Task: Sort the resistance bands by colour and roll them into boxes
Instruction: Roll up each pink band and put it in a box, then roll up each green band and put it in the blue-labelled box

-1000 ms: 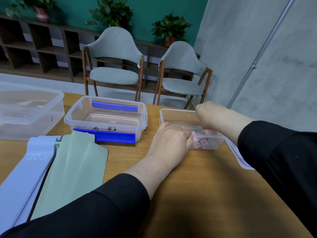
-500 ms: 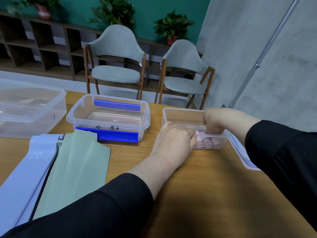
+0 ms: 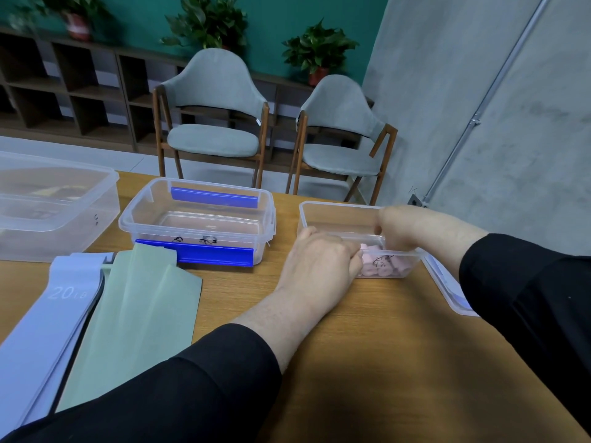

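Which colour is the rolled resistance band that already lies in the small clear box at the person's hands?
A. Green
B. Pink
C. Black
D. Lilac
B: the rolled pink band shows through the front wall of the small clear box, while the green band and the lilac band lie flat on the table.

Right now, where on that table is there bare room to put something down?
Bare wood lies in front of the pink band's box, between the two sleeves. The left is crowded: flat bands run up to the blue-clipped box.
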### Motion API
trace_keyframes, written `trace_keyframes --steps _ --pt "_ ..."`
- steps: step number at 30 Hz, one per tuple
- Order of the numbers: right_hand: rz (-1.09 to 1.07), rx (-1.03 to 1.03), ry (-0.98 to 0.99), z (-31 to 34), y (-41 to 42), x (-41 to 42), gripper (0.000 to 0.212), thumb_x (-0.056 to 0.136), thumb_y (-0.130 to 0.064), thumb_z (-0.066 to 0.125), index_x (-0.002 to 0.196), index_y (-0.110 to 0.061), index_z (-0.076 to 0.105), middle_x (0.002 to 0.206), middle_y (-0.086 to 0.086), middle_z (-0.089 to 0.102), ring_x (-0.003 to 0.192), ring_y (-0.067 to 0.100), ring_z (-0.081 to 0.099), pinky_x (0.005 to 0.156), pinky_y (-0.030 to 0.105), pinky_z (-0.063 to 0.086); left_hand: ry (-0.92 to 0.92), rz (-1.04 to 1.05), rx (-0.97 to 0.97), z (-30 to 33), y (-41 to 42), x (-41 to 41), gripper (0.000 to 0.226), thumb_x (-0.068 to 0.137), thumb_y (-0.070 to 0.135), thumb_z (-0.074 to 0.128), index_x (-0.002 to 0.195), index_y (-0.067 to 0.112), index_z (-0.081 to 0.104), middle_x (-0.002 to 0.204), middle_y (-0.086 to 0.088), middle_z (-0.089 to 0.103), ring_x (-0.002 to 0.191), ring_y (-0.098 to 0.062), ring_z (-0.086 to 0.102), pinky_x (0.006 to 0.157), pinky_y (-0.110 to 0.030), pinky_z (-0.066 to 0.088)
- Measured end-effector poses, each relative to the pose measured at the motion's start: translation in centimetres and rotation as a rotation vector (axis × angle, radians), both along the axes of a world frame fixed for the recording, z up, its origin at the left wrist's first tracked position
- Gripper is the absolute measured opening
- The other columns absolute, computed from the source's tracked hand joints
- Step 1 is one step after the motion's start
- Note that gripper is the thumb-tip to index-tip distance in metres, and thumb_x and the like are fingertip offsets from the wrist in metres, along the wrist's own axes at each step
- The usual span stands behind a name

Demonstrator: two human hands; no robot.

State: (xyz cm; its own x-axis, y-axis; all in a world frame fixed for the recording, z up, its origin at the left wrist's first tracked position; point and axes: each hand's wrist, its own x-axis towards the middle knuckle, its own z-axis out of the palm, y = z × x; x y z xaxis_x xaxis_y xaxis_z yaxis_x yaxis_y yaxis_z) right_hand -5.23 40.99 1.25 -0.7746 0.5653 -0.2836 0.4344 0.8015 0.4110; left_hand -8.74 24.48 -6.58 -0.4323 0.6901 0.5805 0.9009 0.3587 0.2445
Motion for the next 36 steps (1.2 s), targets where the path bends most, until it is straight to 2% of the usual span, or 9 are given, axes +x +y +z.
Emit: trace_keyframes --steps 6,9,12,17,20,24,27,31,36 --pt "-0.002 -0.002 0.033 0.0 0.3 0.0 0.032 0.090 -0.013 0.062 0.122 -0.011 0.064 0.113 0.007 0.068 0.099 0.025 0.066 0.083 0.032 0.055 0.002 0.005 -0.018 0.1 0.1 0.0 0.036 0.103 0.036 0.041 0.084 0.028 0.070 0.074 0.008 0.066 0.075 -0.013 0.056 0.082 -0.029 0.027" --pt "0.041 0.050 0.121 -0.5 0.8 0.1 0.012 0.089 -0.004 0.057 0.093 -0.013 0.060 0.081 0.003 0.061 0.069 0.018 0.057 0.063 0.030 0.050 -0.004 -0.001 -0.010 0.0 0.0 -0.1 0.036 0.103 0.037 0.042 0.085 0.028 0.071 0.074 0.008 0.066 0.075 -0.012 0.057 0.084 -0.029 0.030" --pt "0.065 0.068 0.174 -0.6 0.7 0.4 0.027 0.084 0.003 0.052 0.067 -0.017 0.043 0.066 0.002 0.046 0.055 0.016 0.043 0.046 0.027 0.035 0.003 0.007 -0.031 0.1 0.1 -0.2 0.037 0.104 0.038 0.040 0.085 0.027 0.070 0.074 0.007 0.066 0.076 -0.014 0.057 0.085 -0.030 0.031" --pt "0.138 0.016 0.378 -0.2 0.5 0.9 0.023 0.090 -0.004 0.051 0.099 -0.013 0.070 0.093 0.010 0.069 0.082 0.029 0.066 0.073 0.038 0.057 -0.042 -0.055 -0.008 0.6 -0.3 0.0 0.034 0.103 0.036 0.044 0.092 0.022 0.073 0.084 0.002 0.067 0.087 -0.020 0.059 0.087 -0.032 0.034" --pt "0.210 -0.035 0.709 0.6 -0.7 1.8 0.021 0.098 -0.024 0.051 0.092 -0.018 0.070 0.084 0.007 0.070 0.078 0.030 0.064 0.069 0.039 0.054 -0.131 -0.080 0.122 2.0 -1.3 0.4 0.027 0.100 0.027 0.051 0.108 0.012 0.073 0.101 -0.005 0.069 0.101 -0.025 0.060 0.092 -0.036 0.040" --pt "0.330 -0.186 1.077 1.4 -5.9 3.3 0.031 0.098 -0.042 0.049 0.081 -0.023 0.065 0.071 -0.004 0.065 0.071 0.022 0.060 0.062 0.038 0.048 -0.231 0.005 0.285 5.3 -4.4 0.3 0.019 0.100 0.026 0.053 0.100 0.015 0.068 0.095 -0.002 0.069 0.093 -0.022 0.059 0.083 -0.040 0.045" --pt "0.425 -0.372 1.137 0.3 -12.4 4.5 0.030 0.097 -0.042 0.047 0.076 -0.025 0.059 0.070 -0.008 0.060 0.069 0.010 0.055 0.060 0.037 0.042 -0.280 0.082 0.330 7.5 -8.7 -0.5 0.014 0.100 0.031 0.053 0.097 0.021 0.064 0.090 0.004 0.067 0.087 -0.016 0.059 0.076 -0.036 0.047" --pt "0.463 -0.629 1.177 -4.0 -20.9 5.6 0.016 0.096 -0.026 0.059 0.082 -0.021 0.065 0.079 -0.010 0.061 0.076 0.011 0.058 0.072 0.038 0.047 -0.373 0.202 0.358 7.7 -16.8 -1.4 0.013 0.101 0.029 0.053 0.094 0.024 0.062 0.083 0.013 0.063 0.083 -0.008 0.057 0.075 -0.032 0.047" --pt "0.444 -0.943 0.980 -9.4 -27.5 7.5 0.013 0.096 -0.020 0.061 0.105 -0.020 0.070 0.109 -0.013 0.066 0.104 0.004 0.061 0.094 0.020 0.044 -0.488 0.296 0.081 3.2 -26.0 0.5 0.012 0.101 0.026 0.055 0.106 0.024 0.065 0.105 0.008 0.068 0.099 -0.015 0.063 0.087 -0.034 0.048"
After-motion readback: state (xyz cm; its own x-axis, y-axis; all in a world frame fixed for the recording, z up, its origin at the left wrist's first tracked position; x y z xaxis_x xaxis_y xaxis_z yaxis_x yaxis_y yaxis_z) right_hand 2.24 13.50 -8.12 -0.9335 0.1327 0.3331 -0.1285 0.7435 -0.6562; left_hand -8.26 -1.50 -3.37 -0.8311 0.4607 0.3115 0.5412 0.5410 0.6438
